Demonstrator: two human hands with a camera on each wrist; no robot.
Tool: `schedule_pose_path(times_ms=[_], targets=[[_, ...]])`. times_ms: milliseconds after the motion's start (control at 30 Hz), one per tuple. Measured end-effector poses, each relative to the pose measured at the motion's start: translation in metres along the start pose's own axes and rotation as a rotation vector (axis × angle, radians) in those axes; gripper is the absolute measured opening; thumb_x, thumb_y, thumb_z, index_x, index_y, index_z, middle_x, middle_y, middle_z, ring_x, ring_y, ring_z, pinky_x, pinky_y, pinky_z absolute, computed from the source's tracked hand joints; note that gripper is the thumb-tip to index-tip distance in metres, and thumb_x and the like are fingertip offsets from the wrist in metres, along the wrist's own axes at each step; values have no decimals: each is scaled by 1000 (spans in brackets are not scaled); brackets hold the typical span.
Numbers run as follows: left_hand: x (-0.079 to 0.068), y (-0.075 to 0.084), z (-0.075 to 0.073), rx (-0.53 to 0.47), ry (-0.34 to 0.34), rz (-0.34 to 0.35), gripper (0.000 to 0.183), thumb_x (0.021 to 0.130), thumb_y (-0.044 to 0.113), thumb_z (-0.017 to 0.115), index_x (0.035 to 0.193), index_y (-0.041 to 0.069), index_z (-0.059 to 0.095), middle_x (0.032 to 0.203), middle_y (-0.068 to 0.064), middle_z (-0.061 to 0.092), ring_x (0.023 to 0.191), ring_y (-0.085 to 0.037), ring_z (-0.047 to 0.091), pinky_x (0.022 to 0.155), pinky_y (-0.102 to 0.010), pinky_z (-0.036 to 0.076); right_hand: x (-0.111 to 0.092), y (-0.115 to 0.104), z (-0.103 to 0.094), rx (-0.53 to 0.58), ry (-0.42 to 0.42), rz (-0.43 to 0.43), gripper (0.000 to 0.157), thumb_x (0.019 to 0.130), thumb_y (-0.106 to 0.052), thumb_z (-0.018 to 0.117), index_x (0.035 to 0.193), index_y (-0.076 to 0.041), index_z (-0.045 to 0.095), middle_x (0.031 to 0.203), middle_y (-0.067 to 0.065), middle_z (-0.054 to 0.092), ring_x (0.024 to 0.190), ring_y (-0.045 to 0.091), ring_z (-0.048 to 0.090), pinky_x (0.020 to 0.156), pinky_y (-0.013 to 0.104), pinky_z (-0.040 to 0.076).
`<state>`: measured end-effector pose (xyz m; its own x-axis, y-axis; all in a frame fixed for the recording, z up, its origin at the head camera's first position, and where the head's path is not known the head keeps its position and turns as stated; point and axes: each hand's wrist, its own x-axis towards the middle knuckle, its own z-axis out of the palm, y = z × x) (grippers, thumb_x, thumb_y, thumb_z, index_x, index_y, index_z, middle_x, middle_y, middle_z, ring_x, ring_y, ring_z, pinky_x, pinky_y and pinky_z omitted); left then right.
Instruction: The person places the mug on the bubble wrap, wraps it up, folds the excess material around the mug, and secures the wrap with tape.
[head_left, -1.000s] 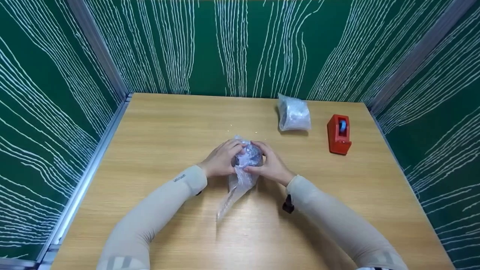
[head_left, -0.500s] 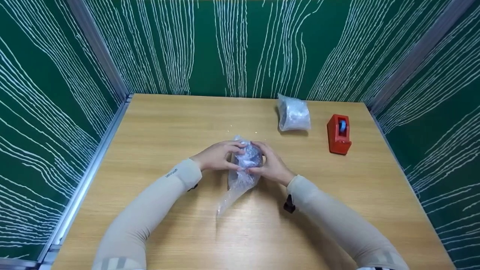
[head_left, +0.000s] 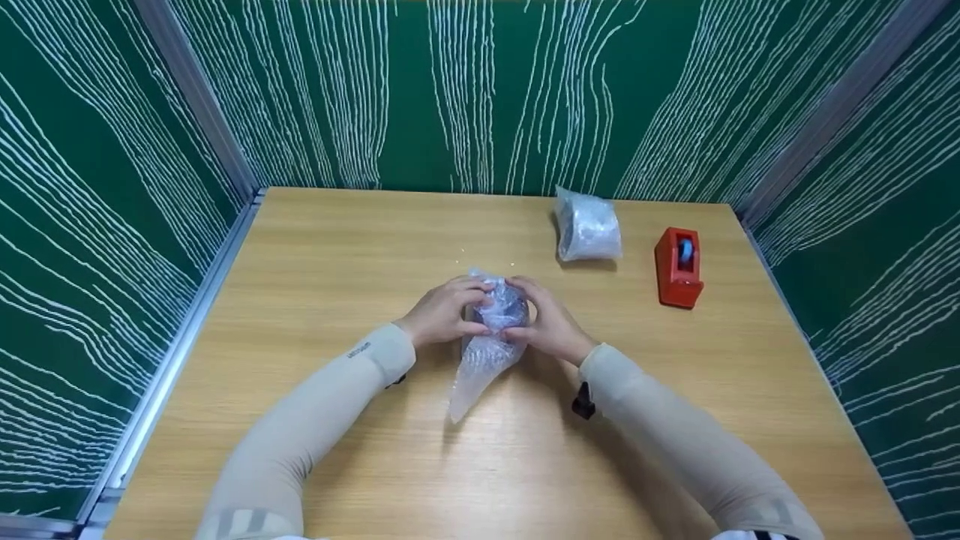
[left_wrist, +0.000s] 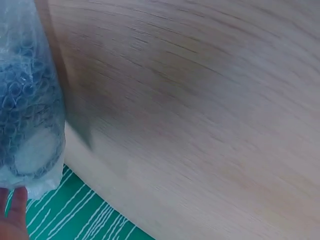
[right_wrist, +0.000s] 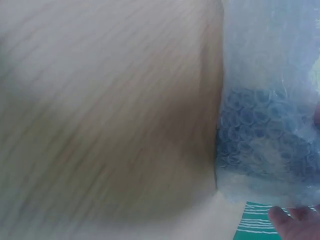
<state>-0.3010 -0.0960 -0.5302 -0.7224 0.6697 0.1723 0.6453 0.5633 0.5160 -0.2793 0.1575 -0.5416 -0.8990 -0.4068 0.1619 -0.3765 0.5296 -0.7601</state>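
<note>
A bundle of clear bubble wrap (head_left: 501,306) around something dark and bluish lies mid-table, held between both hands. My left hand (head_left: 441,311) grips its left side, thumb toward me and fingers over the far end. On the right side, my right hand (head_left: 555,324) holds it in the same way. A loose pointed flap of the wrap (head_left: 478,379) trails toward me. In the left wrist view the bundle (left_wrist: 27,95) shows large bubbles, with fingertips (left_wrist: 18,202) at its end. The right wrist view shows its other side (right_wrist: 265,135); what the wrap encloses is hidden.
Another bubble-wrapped bundle (head_left: 590,227) sits near the back edge of the wooden table (head_left: 337,255). To its right stands a red tape dispenser (head_left: 678,268) with a blue core. Green walls with white lines (head_left: 465,97) enclose the back and sides.
My left hand drew back slightly to the left, then returned to the bundle. The bundle and my right hand have shifted slightly right, and the flap's tip has moved right and away from me.
</note>
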Motion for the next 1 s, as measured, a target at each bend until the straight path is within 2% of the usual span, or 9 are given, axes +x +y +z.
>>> schedule_pose_path(times_ms=[133,333,467,600,700,800,900,1000], targets=[[6,-2,4,8,31,2,47,96,36,85,132,8,76,158,-10,62,154,-35,50,130,-51,38,-7,-1,-10,-59,31,-52,82,85,-14,94,157,-6,55,166,23,48,154,47,45,129,62,35],[12,-7,8,21,74,-5,45,96,36,85,131,9,77,156,-9,64,152,-33,51,130,-51,38,-21,-4,-13,-134,100,-297,61,84,-9,94,139,-2,69,151,23,62,141,46,58,120,60,48],[13,-10,6,31,81,-4,43,95,36,86,128,9,78,153,-9,65,149,-32,53,130,-50,39,-33,-3,-6,-214,63,-439,57,81,-11,96,133,-2,73,142,21,69,133,42,64,114,56,54],[13,-11,4,54,74,2,42,94,36,88,125,9,78,151,-9,67,148,-32,54,129,-50,40,-44,-2,4,-294,-26,-540,61,80,-16,97,135,-2,72,141,18,70,131,40,66,113,56,55],[14,-9,4,63,58,-9,42,93,36,88,125,10,78,152,-8,67,149,-32,54,129,-50,40,-50,-3,11,-363,-95,-577,65,81,-22,97,137,-3,71,143,16,70,135,40,65,115,57,53],[16,-6,4,72,43,-21,42,94,36,88,126,12,78,152,-7,66,149,-31,53,129,-50,41,-51,-5,17,-454,-146,-578,66,83,-30,96,139,-5,70,142,14,71,135,37,65,117,56,52],[19,-4,5,80,35,-25,42,94,37,87,127,13,77,152,-6,66,148,-31,53,128,-50,41,-52,-7,22,-530,-159,-554,61,85,-35,94,136,-8,71,136,10,73,131,33,66,115,53,53],[21,-3,6,79,30,-28,43,94,37,87,128,13,77,152,-6,66,149,-31,52,129,-50,41,-52,-7,25,-563,-129,-545,50,88,-33,92,129,-10,73,127,7,76,123,30,69,110,50,55]])
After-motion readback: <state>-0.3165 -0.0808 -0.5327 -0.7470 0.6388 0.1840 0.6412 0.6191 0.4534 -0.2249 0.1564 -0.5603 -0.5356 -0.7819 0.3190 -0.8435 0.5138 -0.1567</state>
